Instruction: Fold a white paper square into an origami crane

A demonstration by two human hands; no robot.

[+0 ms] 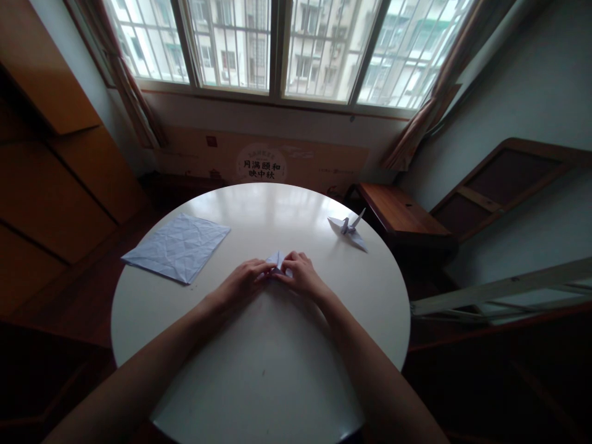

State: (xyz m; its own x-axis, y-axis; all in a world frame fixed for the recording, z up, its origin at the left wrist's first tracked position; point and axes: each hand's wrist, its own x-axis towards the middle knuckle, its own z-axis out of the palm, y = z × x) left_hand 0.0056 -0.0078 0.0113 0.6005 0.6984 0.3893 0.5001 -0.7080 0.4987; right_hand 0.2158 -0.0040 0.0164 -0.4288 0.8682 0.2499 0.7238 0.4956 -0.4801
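Round white table (pixel 263 370) before barred window (pixel 276 49); left hand (pixel 251 272), right hand (pixel 300 272) both pinching folded paper (pixel 277 258)

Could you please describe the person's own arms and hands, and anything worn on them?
The left arm and right arm are bare, with no sleeve in view. The left hand and right hand wear no gloves, and no watch shows.

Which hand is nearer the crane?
Right. The right hand is left of the crane and closer to the person; the left hand is farther left. Both touch the folded paper.
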